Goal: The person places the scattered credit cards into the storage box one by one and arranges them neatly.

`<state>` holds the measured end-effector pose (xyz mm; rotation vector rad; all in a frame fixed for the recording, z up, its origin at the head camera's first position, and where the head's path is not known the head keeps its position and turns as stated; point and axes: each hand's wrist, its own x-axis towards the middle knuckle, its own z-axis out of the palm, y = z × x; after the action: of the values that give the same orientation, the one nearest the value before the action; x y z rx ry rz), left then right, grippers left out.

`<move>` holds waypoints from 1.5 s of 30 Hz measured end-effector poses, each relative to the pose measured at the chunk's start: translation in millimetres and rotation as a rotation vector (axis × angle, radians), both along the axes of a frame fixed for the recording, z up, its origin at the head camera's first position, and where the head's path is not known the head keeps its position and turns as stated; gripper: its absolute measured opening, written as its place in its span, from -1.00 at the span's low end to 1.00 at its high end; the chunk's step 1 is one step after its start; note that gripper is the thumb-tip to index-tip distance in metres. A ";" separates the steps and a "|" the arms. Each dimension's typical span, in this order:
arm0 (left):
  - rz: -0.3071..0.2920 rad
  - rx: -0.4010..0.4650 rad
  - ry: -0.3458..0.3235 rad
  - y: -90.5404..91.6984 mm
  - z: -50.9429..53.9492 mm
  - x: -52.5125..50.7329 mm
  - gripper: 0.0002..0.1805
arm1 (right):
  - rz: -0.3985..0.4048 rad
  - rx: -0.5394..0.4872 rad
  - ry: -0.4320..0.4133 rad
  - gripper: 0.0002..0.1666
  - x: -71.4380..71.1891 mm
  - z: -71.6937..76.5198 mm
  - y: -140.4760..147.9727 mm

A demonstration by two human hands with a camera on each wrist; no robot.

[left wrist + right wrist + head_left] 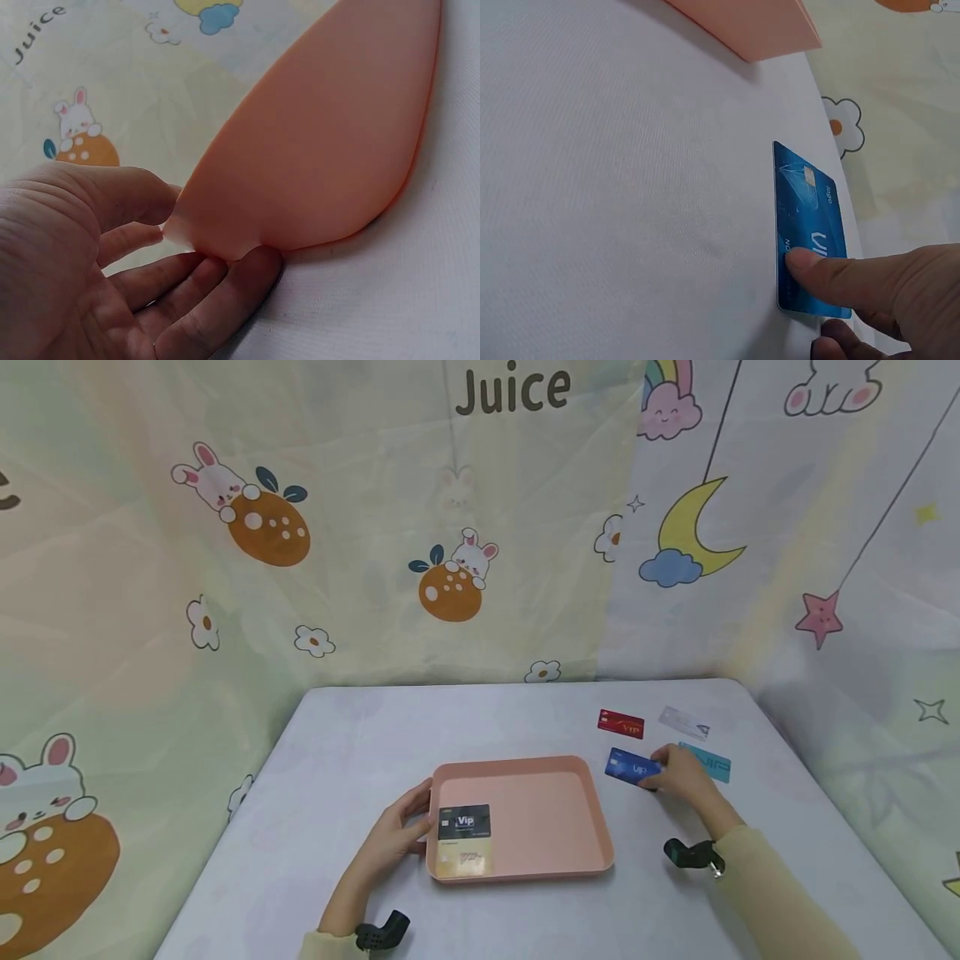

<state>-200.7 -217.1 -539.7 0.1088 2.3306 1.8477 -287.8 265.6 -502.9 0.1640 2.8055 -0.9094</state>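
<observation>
A pink tray (pixel 540 827) lies on the white table, with a black card (pixel 464 822) and a gold card (pixel 463 858) at its left end. The left hand (pixel 392 837) grips the tray's left edge; in the left wrist view its thumb and fingers hold the tray (pixel 315 127) at the rim. Right of the tray, the right hand (pixel 686 781) pinches the right end of a dark blue card (pixel 627 765). The right wrist view has the thumb on top of that blue card (pixel 802 202), with fingers at its edge.
Behind the blue card lie a red card (pixel 621 723) and a pale silver card (pixel 684 722). A light teal card (pixel 714 764) is partly behind the right hand. Printed cloth (pixel 375 527) hangs around the table (pixel 360 727).
</observation>
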 end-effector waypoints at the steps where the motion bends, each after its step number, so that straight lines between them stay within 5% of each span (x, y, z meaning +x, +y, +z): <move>1: -0.001 0.005 0.002 -0.4 0.1 0.0 -0.25 | -0.008 -0.023 0.001 -0.31 0.2 -0.7 1.3; 14: -0.013 0.004 0.010 -1.7 -0.5 -0.4 -0.26 | -0.128 -0.149 0.148 -0.58 9.7 -17.9 14.9; 18: -0.007 -0.003 0.010 -1.4 -0.8 -0.8 -0.26 | -0.193 -0.283 0.167 -0.56 10.4 -21.0 17.6; 23: -0.007 -0.004 0.015 -1.2 -1.5 -0.6 -0.27 | -0.290 -0.565 0.093 -0.42 9.3 -25.3 22.3; 31: -0.008 0.003 0.013 -0.1 -1.2 -0.4 -0.26 | -0.365 -0.839 -0.008 -0.31 11.1 -28.4 30.5; 45: 0.003 -0.004 0.005 0.2 -1.8 -0.4 -0.26 | -0.441 -0.962 -0.054 -0.25 12.5 -23.8 29.5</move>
<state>-201.1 -217.0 -541.5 0.1104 2.3391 1.8463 -275.3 295.1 -526.6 0.6370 1.9939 -2.1617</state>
